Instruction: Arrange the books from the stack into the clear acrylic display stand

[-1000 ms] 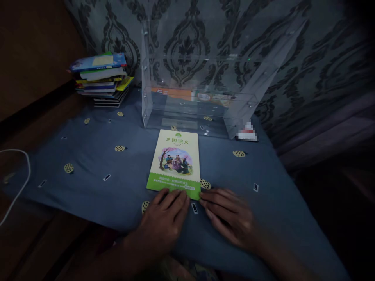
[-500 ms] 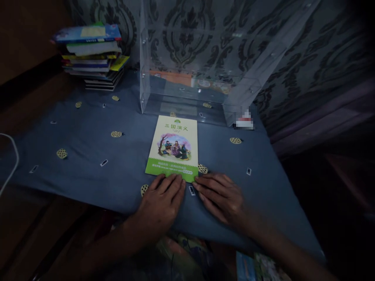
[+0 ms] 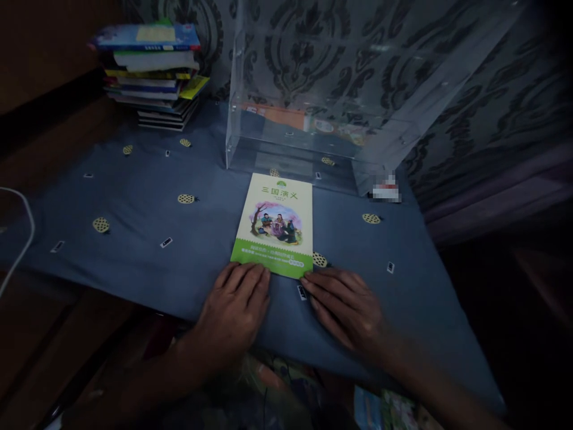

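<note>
A closed book [image 3: 276, 224] with a cream and green cover lies flat on the blue cloth, its title side up and its top near a clear acrylic rack [image 3: 295, 149]. My left hand [image 3: 237, 304] rests palm down at the lower left edge of the book, fingers stretched forward and the tips touching that edge. At the lower right corner, my right hand [image 3: 347, 304] lies with its fingers extended close together, fingertips against the corner. Neither hand is wrapped around the book. The thumbs are mostly hidden.
A tall stack of books [image 3: 152, 77] stands at the back left. Behind the rack is a patterned wall [image 3: 380, 65]. A white cable [image 3: 29, 221] curves at the left edge. A blurred-out small item [image 3: 385, 190] sits by the rack's right foot. More books [image 3: 369, 409] show below the table edge.
My left hand has slid left along the book's lower edge toward its left corner. My right hand stays at the right corner. The whole view has shifted slightly.
</note>
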Demonstrator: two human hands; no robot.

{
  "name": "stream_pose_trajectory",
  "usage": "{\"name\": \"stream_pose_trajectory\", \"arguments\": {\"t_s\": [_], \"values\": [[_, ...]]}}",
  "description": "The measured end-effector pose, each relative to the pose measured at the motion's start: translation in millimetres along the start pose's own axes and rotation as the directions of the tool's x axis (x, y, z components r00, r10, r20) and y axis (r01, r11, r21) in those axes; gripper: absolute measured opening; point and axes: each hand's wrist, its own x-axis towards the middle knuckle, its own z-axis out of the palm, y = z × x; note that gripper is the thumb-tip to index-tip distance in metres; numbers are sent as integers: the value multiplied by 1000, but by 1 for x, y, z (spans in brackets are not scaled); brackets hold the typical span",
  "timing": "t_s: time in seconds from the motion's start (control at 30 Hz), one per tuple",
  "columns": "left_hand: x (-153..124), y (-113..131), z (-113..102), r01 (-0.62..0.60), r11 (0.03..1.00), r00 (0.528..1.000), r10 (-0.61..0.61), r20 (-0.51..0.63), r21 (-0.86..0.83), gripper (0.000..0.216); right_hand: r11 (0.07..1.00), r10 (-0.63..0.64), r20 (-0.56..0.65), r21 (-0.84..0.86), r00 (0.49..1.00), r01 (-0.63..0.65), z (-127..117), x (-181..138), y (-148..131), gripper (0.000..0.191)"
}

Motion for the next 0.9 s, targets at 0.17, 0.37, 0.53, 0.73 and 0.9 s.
{"name": "stream_pose_trajectory", "arguments": {"t_s": [0.17,0.37,0.53,0.73,0.9], "values": [[-5,-4,-3,50,999,999,-50,13,0,31,1000,-20,6,-5,1000,20,3,0,2,41],[-11,-13,-7,129,992,992,-129,18,5,32,997,-52,88,69,995,46,5,27,-2,39],[-13,-21,-10,77,997,996,-78,43,17,31,993,-92,252,101,963,68,17,59,-7,42],[-15,-28,-14,8,1000,996,-10,84,25,34,983,-133,343,165,930,80,35,82,-4,48],[-8,-39,-21,-52,998,985,56,163,-31,32,973,-133,342,222,930,58,34,96,3,42]]}}
